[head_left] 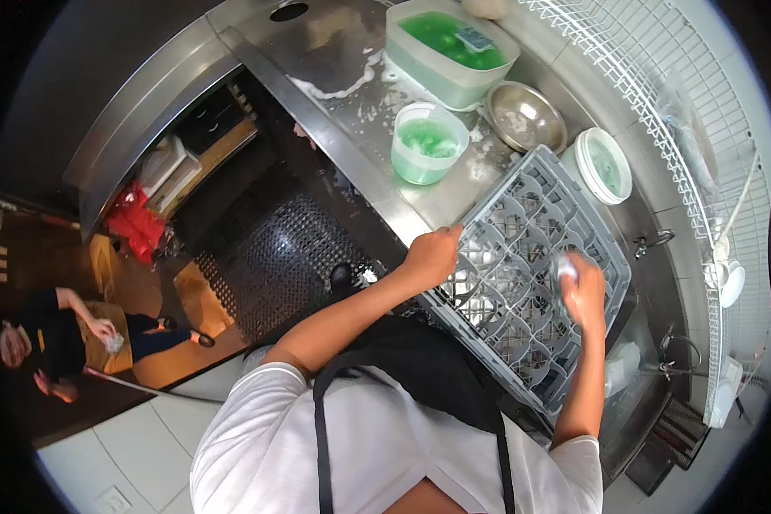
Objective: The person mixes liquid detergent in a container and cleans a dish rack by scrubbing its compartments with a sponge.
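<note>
A grey plastic rack (pixel 535 167) with many round-edged compartments lies in front of me, tilted across the steel counter's edge. My left hand (pixel 433 257) is closed on the rack's near left rim. Over the right part of the rack, my right hand (pixel 581 289) has its fingers closed round a small whitish, partly clear item (pixel 564 269), too blurred to name. Beyond the rack, a round tub (pixel 415 167) of green liquid stands on the counter, with a steel bowl (pixel 527 118) to its right.
A large rectangular tub (pixel 428 73) of green liquid stands at the back. White round containers (pixel 604 167) sit by the wall, below a white wire shelf (pixel 642 103). Taps (pixel 655 240) project at the right. Another person (pixel 56 338) is at the far left, beyond a black floor mat (pixel 283 248).
</note>
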`<state>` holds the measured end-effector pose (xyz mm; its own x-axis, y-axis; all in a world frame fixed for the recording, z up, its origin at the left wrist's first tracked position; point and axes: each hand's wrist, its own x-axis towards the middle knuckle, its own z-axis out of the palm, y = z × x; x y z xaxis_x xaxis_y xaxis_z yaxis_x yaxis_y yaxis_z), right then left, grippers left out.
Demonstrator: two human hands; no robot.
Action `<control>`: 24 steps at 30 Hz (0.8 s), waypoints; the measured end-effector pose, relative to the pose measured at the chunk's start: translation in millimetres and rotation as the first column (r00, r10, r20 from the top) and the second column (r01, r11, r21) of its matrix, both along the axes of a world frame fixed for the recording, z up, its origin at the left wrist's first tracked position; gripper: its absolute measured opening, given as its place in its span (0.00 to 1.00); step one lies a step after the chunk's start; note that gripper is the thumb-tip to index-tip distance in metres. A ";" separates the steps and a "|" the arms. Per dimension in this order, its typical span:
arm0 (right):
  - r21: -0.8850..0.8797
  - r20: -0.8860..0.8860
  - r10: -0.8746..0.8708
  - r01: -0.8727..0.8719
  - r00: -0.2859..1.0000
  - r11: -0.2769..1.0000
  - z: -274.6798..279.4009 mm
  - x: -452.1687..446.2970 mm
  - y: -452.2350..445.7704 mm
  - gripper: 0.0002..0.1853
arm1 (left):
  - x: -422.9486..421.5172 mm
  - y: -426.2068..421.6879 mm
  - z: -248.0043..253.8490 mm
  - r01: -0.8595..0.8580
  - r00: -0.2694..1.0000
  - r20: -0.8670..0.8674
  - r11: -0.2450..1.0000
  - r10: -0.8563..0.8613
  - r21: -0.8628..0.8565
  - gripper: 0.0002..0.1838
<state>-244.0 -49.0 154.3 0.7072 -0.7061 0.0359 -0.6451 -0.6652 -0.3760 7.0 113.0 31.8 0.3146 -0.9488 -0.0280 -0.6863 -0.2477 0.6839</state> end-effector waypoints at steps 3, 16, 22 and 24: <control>-0.154 0.173 0.145 -0.119 0.974 0.981 28.2 97.0 -6.1 0.28 | 4.4 -2.4 0.2 0.023 1.000 -0.003 0.999 -0.023 -0.031 0.23; 0.194 -0.780 0.484 -0.582 0.396 0.790 -152.6 418.2 -90.3 0.26 | 37.3 -0.6 -7.2 0.032 0.998 -0.047 0.996 -0.036 -0.084 0.18; 0.210 -0.534 0.452 -0.405 0.714 0.890 -258.0 404.6 -144.4 0.23 | 37.9 -2.1 -10.0 0.028 0.999 -0.029 0.995 -0.031 -0.099 0.20; 0.202 -0.488 0.501 -0.466 0.715 0.861 -263.1 396.4 -152.1 0.24 | 38.3 -2.3 -10.6 0.025 0.999 -0.038 0.993 -0.029 -0.119 0.22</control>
